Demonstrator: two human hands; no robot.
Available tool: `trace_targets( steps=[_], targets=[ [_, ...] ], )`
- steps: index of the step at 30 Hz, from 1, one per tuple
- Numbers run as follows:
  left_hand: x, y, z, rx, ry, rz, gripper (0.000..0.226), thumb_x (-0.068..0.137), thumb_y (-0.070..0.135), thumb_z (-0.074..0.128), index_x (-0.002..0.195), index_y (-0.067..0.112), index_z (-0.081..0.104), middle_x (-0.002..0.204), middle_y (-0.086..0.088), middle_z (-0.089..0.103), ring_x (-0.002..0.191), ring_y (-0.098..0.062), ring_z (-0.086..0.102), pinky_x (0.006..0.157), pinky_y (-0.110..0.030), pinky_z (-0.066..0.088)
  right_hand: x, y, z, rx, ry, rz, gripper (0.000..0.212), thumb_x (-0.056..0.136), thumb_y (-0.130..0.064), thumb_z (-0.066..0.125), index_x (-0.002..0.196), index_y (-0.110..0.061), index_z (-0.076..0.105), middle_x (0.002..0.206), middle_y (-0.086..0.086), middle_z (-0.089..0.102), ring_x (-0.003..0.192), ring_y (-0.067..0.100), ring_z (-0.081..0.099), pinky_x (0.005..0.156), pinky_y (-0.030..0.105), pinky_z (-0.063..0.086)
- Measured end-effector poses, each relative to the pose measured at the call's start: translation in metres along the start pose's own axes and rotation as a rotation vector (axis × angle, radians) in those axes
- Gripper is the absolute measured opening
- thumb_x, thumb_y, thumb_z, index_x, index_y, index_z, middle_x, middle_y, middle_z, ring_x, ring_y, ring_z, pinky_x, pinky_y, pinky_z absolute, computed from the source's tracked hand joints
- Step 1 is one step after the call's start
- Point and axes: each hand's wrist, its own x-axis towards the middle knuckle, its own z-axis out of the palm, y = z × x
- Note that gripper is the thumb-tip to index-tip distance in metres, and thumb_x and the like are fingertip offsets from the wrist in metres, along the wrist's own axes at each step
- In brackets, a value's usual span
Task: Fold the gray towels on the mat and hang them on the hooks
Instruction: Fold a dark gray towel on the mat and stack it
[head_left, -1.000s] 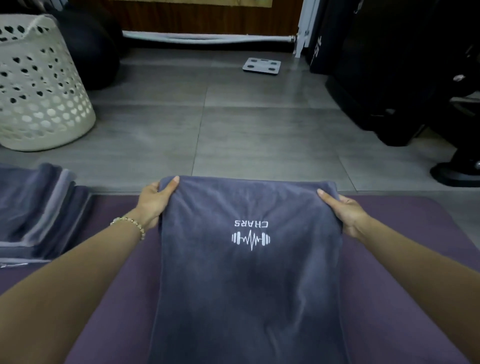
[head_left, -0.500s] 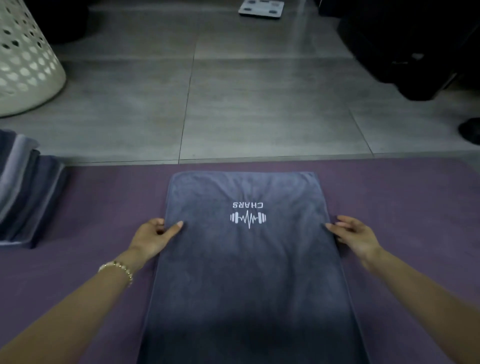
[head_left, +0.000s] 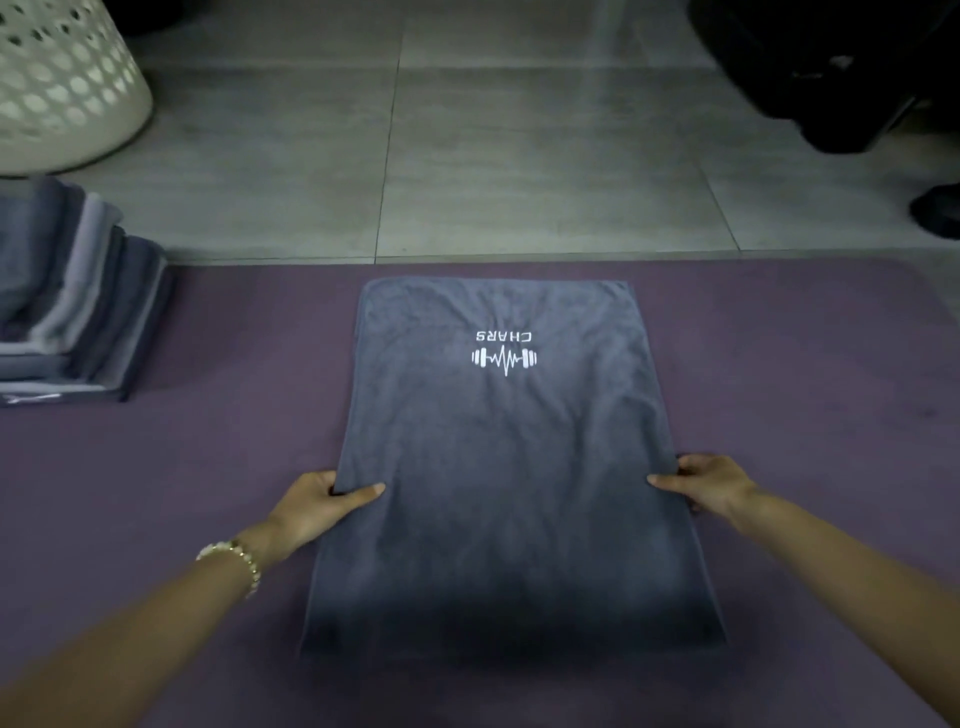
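Head view, looking down at the floor.

Purple mat (head_left: 234, 426) fills the lower half of the frame, its far edge meeting gray floor tiles (head_left: 519, 156).

Gray towel (head_left: 509, 467) lies flat on the middle of the mat, long side running away from the person, far end just short of the mat's far edge. It looks folded into a long narrow panel; how many layers cannot be told. White logo (head_left: 504, 353) near the far end: a dumbbell with a pulse line and the word CHARS, upside down from here. Surface mostly smooth, with light creases about the middle. Near end falls into shadow.

Left hand (head_left: 317, 501) at the towel's left edge, about halfway along. Thumb lies on top of the cloth, fingers tucked under the edge: a pinch on the edge. Beaded bracelet (head_left: 241, 558) on that wrist.

Right hand (head_left: 711, 486) at the right edge, opposite the left hand. Thumb on top, fingers curled at the hem, pinching it likewise. Both forearms bare, reaching in from the bottom corners.

Stack of towels (head_left: 78, 312), folded, gray and lighter gray, at the left edge of the mat, well apart from the spread towel.

White perforated laundry basket (head_left: 62, 88) on the tiles beyond the stack, top left. Dark bulky shape (head_left: 831, 67) top right; too dim to identify.
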Motion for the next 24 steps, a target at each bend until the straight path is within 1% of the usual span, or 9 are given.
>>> trace_targets(
  steps=[2,4,8,11,14,17,19,21,24],
  targets=[
    [-0.014,-0.007,-0.001,0.108,-0.078,0.0,0.024,0.079,0.025,0.076,0.1,0.015,0.071,0.094,0.005,0.073,0.085,-0.007,0.068,0.08,-0.021,0.052,-0.009,0.012,0.004,-0.061,0.023,-0.012,0.027,0.078,-0.01,0.077,0.095,0.008,0.066,0.088,0.015,0.066,0.08,0.023,0.059,0.078,0.039,0.051],
    [-0.027,-0.015,-0.001,0.164,-0.12,-0.017,0.024,0.078,0.026,0.077,0.1,0.017,0.07,0.093,0.005,0.072,0.087,-0.01,0.068,0.084,-0.024,0.052,-0.022,0.021,0.01,-0.061,0.004,-0.004,0.022,0.077,-0.013,0.078,0.093,-0.001,0.069,0.091,0.01,0.069,0.083,0.023,0.064,0.083,0.036,0.052],
    [-0.05,-0.033,0.012,-0.004,0.054,0.009,0.012,0.085,0.025,0.07,0.093,0.016,0.068,0.078,0.012,0.071,0.073,-0.001,0.066,0.06,-0.008,0.049,-0.049,0.035,0.026,-0.059,0.091,-0.1,0.016,0.079,-0.026,0.077,0.08,-0.016,0.064,0.075,-0.004,0.065,0.068,0.01,0.06,0.06,0.021,0.045],
    [-0.062,-0.045,0.021,-0.035,0.229,0.05,0.014,0.09,0.027,0.063,0.093,0.014,0.065,0.081,0.006,0.069,0.074,-0.006,0.063,0.058,-0.008,0.045,-0.066,0.05,0.04,-0.069,0.194,-0.156,0.025,0.086,-0.029,0.068,0.074,-0.017,0.05,0.071,-0.004,0.057,0.064,0.008,0.052,0.053,0.019,0.037],
    [-0.068,-0.052,0.021,-0.025,0.287,0.073,0.016,0.091,0.03,0.06,0.086,0.015,0.066,0.078,0.005,0.069,0.075,-0.009,0.063,0.061,-0.014,0.045,-0.078,0.071,0.044,-0.011,0.293,-0.19,0.03,0.09,-0.025,0.064,0.069,-0.015,0.045,0.064,-0.001,0.052,0.058,0.01,0.047,0.05,0.02,0.035],
    [-0.074,-0.061,0.022,-0.021,0.296,0.067,0.017,0.091,0.029,0.061,0.089,0.013,0.067,0.082,0.001,0.069,0.076,-0.011,0.062,0.068,-0.022,0.046,-0.084,0.084,0.038,0.07,0.324,-0.187,0.026,0.091,-0.022,0.062,0.072,-0.009,0.052,0.063,0.002,0.055,0.06,0.015,0.049,0.05,0.014,0.039],
    [-0.077,-0.063,0.023,0.01,0.298,0.053,0.018,0.091,0.03,0.061,0.087,0.013,0.067,0.078,0.002,0.068,0.076,-0.013,0.062,0.063,-0.018,0.045,-0.086,0.086,0.036,0.113,0.304,-0.157,0.025,0.092,-0.022,0.061,0.074,-0.006,0.055,0.067,0.006,0.057,0.066,0.02,0.051,0.056,0.021,0.041],
    [-0.08,-0.061,0.024,-0.01,0.288,0.017,0.021,0.091,0.032,0.06,0.085,0.014,0.066,0.076,0.005,0.067,0.073,-0.011,0.062,0.058,-0.014,0.044,-0.088,0.088,0.036,0.132,0.281,-0.132,0.028,0.093,-0.024,0.06,0.076,-0.001,0.057,0.071,0.01,0.058,0.07,0.021,0.051,0.057,0.02,0.043],
    [-0.086,-0.056,0.023,-0.008,0.252,-0.027,0.023,0.091,0.036,0.059,0.078,0.018,0.066,0.072,0.009,0.067,0.067,-0.004,0.062,0.053,-0.01,0.044,-0.094,0.091,0.033,0.048,0.214,-0.109,0.032,0.09,-0.027,0.063,0.087,0.004,0.058,0.078,0.012,0.063,0.075,0.022,0.056,0.068,0.03,0.044]
  ],
)
